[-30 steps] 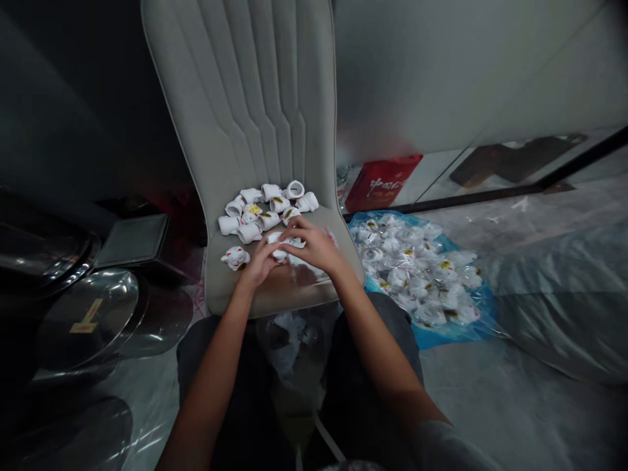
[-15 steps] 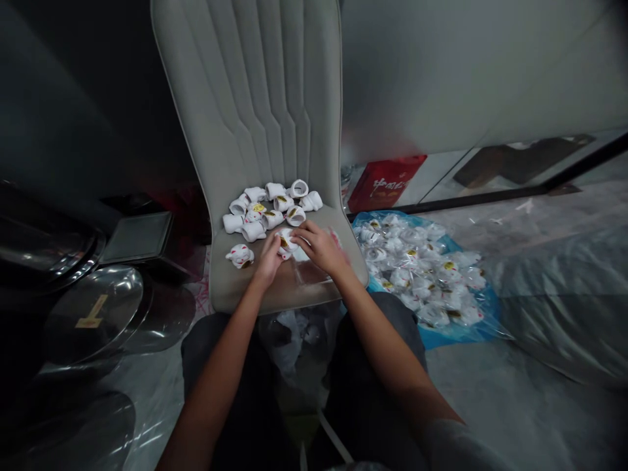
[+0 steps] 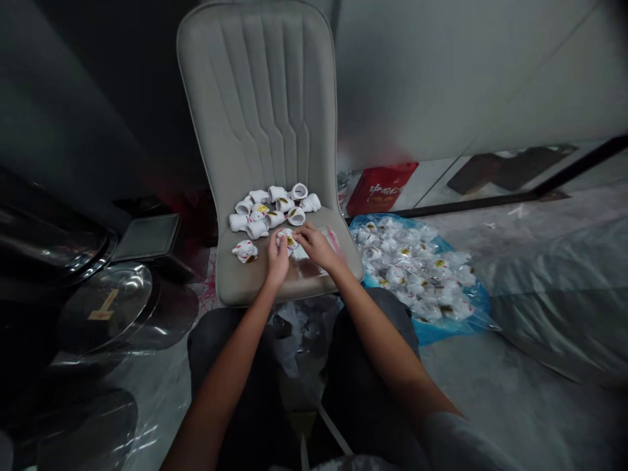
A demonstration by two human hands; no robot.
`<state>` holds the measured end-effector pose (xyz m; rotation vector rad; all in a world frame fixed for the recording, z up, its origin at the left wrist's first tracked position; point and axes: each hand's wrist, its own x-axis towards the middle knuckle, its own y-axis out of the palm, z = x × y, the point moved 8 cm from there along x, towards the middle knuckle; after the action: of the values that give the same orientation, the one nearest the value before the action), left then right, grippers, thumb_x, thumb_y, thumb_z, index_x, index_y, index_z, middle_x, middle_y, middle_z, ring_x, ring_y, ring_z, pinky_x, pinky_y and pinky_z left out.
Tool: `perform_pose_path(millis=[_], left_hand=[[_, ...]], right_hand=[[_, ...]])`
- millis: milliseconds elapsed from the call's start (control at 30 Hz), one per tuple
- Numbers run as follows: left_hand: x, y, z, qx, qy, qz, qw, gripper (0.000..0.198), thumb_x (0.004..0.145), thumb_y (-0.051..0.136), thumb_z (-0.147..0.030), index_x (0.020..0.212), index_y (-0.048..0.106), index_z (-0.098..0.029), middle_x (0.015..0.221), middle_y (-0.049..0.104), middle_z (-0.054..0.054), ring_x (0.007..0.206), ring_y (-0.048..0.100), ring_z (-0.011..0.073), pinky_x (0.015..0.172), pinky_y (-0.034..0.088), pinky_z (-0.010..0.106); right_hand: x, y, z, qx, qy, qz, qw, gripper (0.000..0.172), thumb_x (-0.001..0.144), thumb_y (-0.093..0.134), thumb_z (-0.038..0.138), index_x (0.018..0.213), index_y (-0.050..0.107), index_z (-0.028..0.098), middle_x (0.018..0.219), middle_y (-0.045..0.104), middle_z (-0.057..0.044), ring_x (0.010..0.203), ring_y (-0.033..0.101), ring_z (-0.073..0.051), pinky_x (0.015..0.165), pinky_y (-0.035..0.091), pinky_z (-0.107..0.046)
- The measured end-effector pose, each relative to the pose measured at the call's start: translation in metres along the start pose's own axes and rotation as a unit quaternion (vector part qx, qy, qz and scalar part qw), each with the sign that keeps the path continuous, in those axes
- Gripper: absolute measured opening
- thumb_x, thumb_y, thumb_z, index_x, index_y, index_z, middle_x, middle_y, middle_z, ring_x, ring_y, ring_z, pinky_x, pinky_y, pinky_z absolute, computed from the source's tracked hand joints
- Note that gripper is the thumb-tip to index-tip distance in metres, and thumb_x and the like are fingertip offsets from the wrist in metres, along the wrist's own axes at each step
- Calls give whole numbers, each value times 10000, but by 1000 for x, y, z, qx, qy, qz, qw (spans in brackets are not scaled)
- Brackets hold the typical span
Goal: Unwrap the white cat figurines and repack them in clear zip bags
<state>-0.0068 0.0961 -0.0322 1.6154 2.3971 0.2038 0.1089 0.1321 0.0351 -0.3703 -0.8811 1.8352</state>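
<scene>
Both my hands meet over the seat of a grey padded chair (image 3: 245, 288). My left hand (image 3: 277, 260) and my right hand (image 3: 316, 246) are closed together on one small white cat figurine (image 3: 287, 240) with red and gold marks, held just above the seat. Behind them lies a cluster of several white figurines (image 3: 272, 208) at the back of the seat. One more figurine (image 3: 245, 250) lies alone to the left of my left hand. A clear wrapper (image 3: 318, 265) lies under my right wrist.
On the floor to the right a blue plastic sheet (image 3: 441, 327) holds several bagged figurines (image 3: 412, 268). A red box (image 3: 380, 188) stands behind it. Shiny metal lids (image 3: 105, 307) and a dark tray (image 3: 147, 237) sit at left. Crumpled clear bags (image 3: 299, 330) lie between my knees.
The view has tilted back, so more of the chair back shows. My hands have drawn closer together around the figurine and stayed over the same spot on the seat.
</scene>
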Motion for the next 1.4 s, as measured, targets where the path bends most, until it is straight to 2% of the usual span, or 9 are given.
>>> perform_pose_path(millis=[267, 467, 633, 700, 800, 900, 1033, 1167, 1400], left_hand=[[-16, -16, -36, 186, 184, -7, 965, 399, 972, 464, -504, 1184, 610, -199, 1141, 556, 117, 1111, 569, 213, 1040, 444, 379], [-9, -23, -44, 241, 215, -6, 946, 342, 987, 457, -391, 1241, 574, -194, 1197, 519, 131, 1163, 544, 231, 1073, 412, 406], [-6, -29, -60, 291, 249, -36, 923, 347, 969, 500, -327, 1277, 552, -175, 1247, 481, 153, 1202, 519, 249, 1077, 397, 409], [-3, -28, -66, 336, 260, -16, 905, 367, 951, 531, -303, 1294, 555, -175, 1243, 503, 157, 1204, 509, 271, 1069, 391, 428], [1, -19, -62, 451, 252, 78, 853, 337, 915, 574, -249, 1248, 622, -238, 1203, 593, 121, 1162, 512, 300, 1050, 367, 478], [2, -14, -46, 531, 231, 157, 800, 340, 878, 595, -193, 1201, 661, -278, 1197, 650, 86, 1108, 530, 304, 1025, 356, 509], [2, -14, -34, 559, 232, 175, 777, 377, 850, 589, -133, 1194, 664, -266, 1219, 654, 84, 1123, 531, 304, 1036, 351, 528], [3, -9, -39, 537, 255, 164, 787, 396, 829, 582, -84, 1179, 670, -247, 1234, 626, 93, 1207, 504, 305, 1115, 320, 537], [13, -16, -48, 339, 251, 61, 905, 676, 839, 664, -213, 1458, 394, -199, 1390, 470, 164, 1344, 452, 285, 1138, 369, 470]], right_hand=[[-9, 20, -1, 75, 16, -25, 997, 213, 968, 497, 264, 935, 680, 159, 850, 594, -43, 820, 539, -183, 822, 428, -303], [1, 39, -3, 96, 18, -28, 995, 230, 983, 458, 272, 944, 661, 171, 895, 633, -54, 892, 551, -194, 858, 434, -316], [18, 50, -6, 92, 3, 32, 995, 277, 1010, 410, 287, 1022, 658, 163, 966, 655, -66, 904, 570, -185, 854, 459, -311], [29, 47, -6, 51, -34, 65, 996, 302, 1023, 389, 294, 1020, 659, 158, 985, 642, -77, 919, 569, -187, 866, 459, -312], [51, 39, -13, -91, -69, 88, 990, 313, 1019, 396, 298, 1045, 666, 141, 1048, 619, -117, 969, 554, -215, 914, 440, -348], [71, 42, -19, -240, -97, 90, 962, 370, 969, 496, 300, 1284, 593, 131, 1273, 559, -187, 1127, 498, -289, 974, 389, -415], [79, 64, -20, -329, -132, 123, 927, 506, 923, 526, 212, 1422, 478, 143, 1375, 524, -204, 1202, 441, -341, 982, 334, -452], [80, 59, -25, -323, -124, 113, 931, 397, 922, 557, 249, 1293, 565, 108, 1259, 591, -219, 1164, 467, -341, 967, 342, -452], [78, 22, -13, -39, -80, 21, 996, 305, 880, 660, 443, 964, 690, 151, 1021, 651, -106, 956, 578, -227, 865, 450, -355]])
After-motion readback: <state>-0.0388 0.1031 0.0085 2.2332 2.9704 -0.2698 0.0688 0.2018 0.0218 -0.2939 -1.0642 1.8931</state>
